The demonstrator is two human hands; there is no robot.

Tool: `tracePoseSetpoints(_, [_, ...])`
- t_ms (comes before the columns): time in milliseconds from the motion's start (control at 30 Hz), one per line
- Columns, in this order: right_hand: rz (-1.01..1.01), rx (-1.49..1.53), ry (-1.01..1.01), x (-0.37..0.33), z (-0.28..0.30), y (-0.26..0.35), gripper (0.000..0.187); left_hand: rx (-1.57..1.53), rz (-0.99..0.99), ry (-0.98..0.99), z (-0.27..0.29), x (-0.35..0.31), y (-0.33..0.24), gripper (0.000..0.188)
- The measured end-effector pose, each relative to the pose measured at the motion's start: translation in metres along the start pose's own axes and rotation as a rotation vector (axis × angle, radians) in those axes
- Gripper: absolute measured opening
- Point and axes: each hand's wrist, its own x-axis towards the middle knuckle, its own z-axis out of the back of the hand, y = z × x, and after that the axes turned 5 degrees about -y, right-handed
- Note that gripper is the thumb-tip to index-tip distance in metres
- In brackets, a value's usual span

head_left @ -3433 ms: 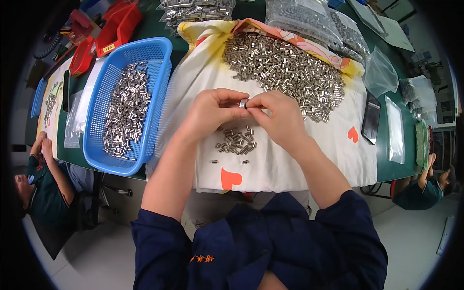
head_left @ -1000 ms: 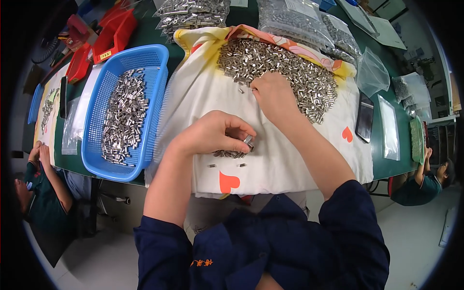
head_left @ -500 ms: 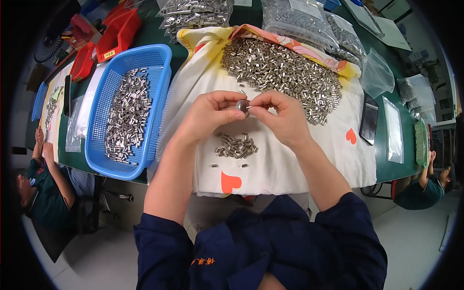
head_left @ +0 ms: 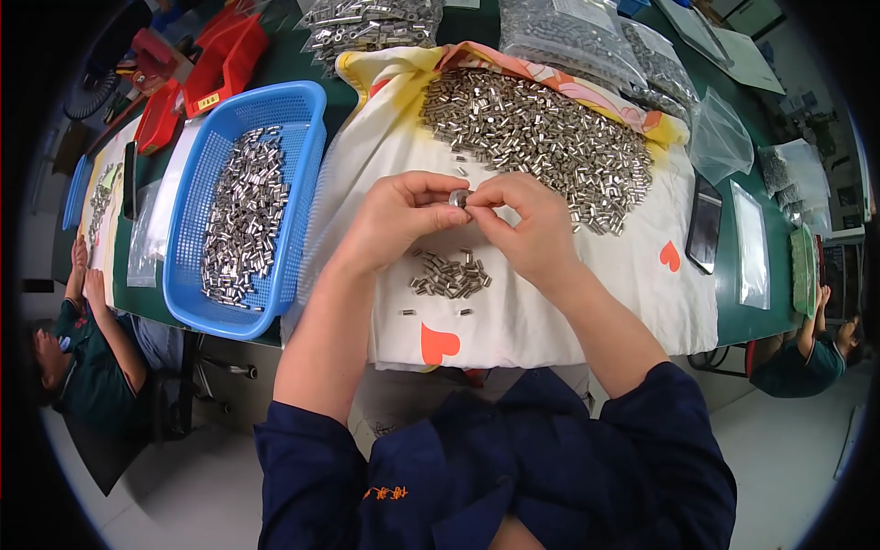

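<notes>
Above the white cloth, my left hand [head_left: 403,213] pinches a small round metal piece [head_left: 458,197] between thumb and fingers. My right hand [head_left: 521,220] meets it from the other side, thumb and index fingertip pressed together at the piece; what those fingertips hold is too small to make out. Just below my hands lies a small heap of short metal cylinders [head_left: 449,275], with two single ones nearer the cloth's front edge. Beyond my hands spreads a large pile of similar silvery cylinders [head_left: 550,128].
A blue plastic basket [head_left: 316,119] with many cylinders stands at the left. Behind it are red bins [head_left: 225,60]. Filled clear bags [head_left: 568,41] line the back. A phone [head_left: 704,225] lies right of the white cloth [head_left: 541,321]. Other people sit at both sides.
My right fingertips have moved slightly left, closer against the metal piece in my left hand. The left hand stays in nearly the same place.
</notes>
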Motion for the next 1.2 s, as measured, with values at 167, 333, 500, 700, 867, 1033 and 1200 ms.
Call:
tracePoseSetpoints(167, [0.022, -0.036, 0.016, -0.003, 0.001, -0.001, 0.004, 0.090, 0.005, -0.002, -0.001, 0.001, 0.000, 0.033])
tracePoseSetpoints(333, [-0.202, 0.058, 0.190, 0.003, 0.011, 0.000, 0.005, 0.136, 0.042, 0.015, 0.002, 0.001, -0.003, 0.033])
tracePoseSetpoints(500, [-0.468, 0.183, 0.342, 0.008, 0.019, 0.001, 0.010, 0.149, 0.097, 0.124, -0.002, -0.003, -0.009, 0.031])
tracePoseSetpoints(700, [-0.428, 0.213, 0.305, 0.007, 0.021, -0.002, 0.010, 0.244, 0.134, 0.195, 0.005, -0.001, -0.006, 0.029])
tracePoseSetpoints(867, [0.382, 0.086, 0.080, 0.013, 0.052, 0.061, 0.018, 0.253, 0.115, 0.237, 0.003, -0.007, -0.004, 0.031])
tracePoseSetpoints(1033, [0.399, 0.120, 0.495, -0.005, 0.101, 0.169, 0.033, 0.360, 0.041, 0.339, -0.019, 0.004, -0.002, 0.032])
tracePoseSetpoints(1200, [0.439, 0.261, 0.541, 0.004, 0.086, 0.166, 0.041, 0.396, 0.108, 0.338, -0.006, -0.007, -0.009, 0.032])
